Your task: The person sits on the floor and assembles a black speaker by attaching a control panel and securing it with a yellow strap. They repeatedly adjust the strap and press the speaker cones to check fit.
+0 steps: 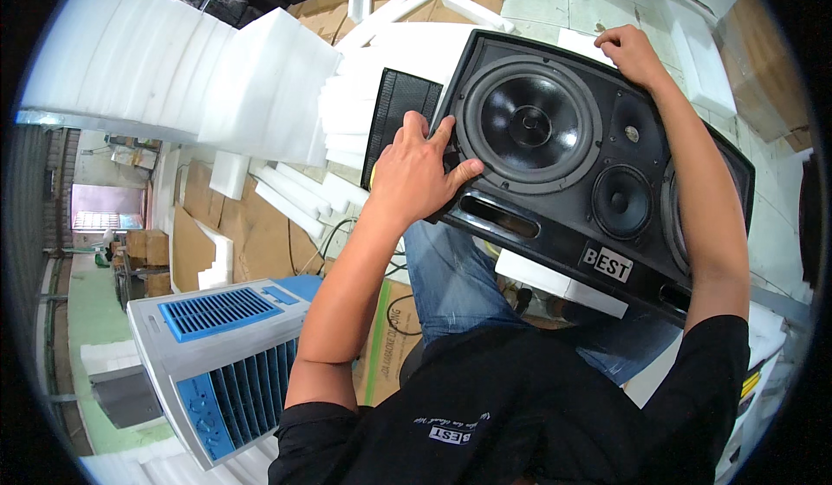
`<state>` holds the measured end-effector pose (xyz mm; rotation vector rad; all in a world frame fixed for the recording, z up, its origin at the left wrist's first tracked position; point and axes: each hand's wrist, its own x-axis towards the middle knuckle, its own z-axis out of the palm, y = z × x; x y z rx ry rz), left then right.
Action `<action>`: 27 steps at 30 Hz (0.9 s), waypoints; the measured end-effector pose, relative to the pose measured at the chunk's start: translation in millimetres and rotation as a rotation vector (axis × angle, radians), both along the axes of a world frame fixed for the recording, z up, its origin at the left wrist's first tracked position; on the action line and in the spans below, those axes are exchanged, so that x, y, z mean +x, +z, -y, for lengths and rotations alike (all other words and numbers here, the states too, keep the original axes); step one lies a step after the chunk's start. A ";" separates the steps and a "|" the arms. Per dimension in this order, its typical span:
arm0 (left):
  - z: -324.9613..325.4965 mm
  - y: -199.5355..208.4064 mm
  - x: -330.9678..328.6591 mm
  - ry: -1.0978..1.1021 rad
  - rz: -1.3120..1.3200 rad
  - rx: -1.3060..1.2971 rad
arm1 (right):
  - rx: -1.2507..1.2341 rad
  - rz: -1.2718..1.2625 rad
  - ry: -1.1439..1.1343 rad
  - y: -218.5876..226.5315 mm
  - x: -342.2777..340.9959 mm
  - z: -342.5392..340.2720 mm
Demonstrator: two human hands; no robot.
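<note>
A large black loudspeaker cabinet [555, 216] lies tilted over my knees with its front upward, showing a big woofer cone [530, 119], a smaller round driver [620, 201] and a slot-shaped opening in its near edge. My left hand [416, 166] grips the cabinet's left end, thumb on the front face and index finger along the rim. Its other fingers are curled, and what lies under them is hidden. Just past the far edge is my right hand [631, 55], fingers bent together; anything in them is too small to make out. The right forearm crosses over the cabinet's right part.
A black mesh grille [400, 112] stands left of the cabinet. Stacked white foam sheets [173, 73] fill the upper left, with loose foam strips and flat cardboard [232, 212] on the floor. A white-and-blue air cooler [230, 355] is at lower left. Dark cables [334, 240] run beside my knee.
</note>
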<state>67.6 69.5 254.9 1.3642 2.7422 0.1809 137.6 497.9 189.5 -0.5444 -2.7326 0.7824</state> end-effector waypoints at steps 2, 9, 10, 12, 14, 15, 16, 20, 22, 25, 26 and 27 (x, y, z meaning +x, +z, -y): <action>-2.8 -1.2 -7.1 0.015 0.083 0.029 | -0.037 -0.057 0.002 -2.9 1.6 1.4; -3.2 -7.4 -0.5 0.040 0.126 0.135 | -0.216 -0.079 -0.019 -4.3 2.6 4.0; -2.0 -8.7 -1.4 0.046 0.154 0.156 | -0.281 -0.103 -0.009 -8.7 1.8 -1.0; -1.3 -3.0 -2.0 0.085 0.266 0.209 | -0.338 -0.131 -0.017 -12.6 2.4 -6.0; 7.2 -10.9 -3.0 0.124 0.269 0.384 | -0.303 -0.157 -0.039 -8.5 3.4 -4.6; 12.5 -14.4 -1.9 0.136 0.243 0.486 | -0.308 -0.162 -0.056 -7.7 4.4 -7.1; 21.6 -21.3 -4.0 0.114 0.190 0.597 | -0.321 -0.171 -0.080 -6.9 4.3 -7.3; 57.5 -47.4 -5.2 0.289 0.218 0.915 | -0.339 -0.082 -0.152 3.8 3.6 -5.3; 75.5 -75.3 -10.2 0.394 0.267 1.033 | -0.495 -0.137 -0.190 0.6 7.5 -8.5; 94.2 -109.9 -9.4 0.520 0.373 1.170 | -0.579 -0.126 -0.209 4.4 5.7 -6.1; 98.0 -128.2 -7.2 0.568 0.465 1.244 | -0.557 -0.094 -0.209 3.2 3.6 -6.7; 101.1 -144.6 -3.6 0.599 0.531 1.294 | -0.534 -0.063 -0.210 2.5 1.1 -8.1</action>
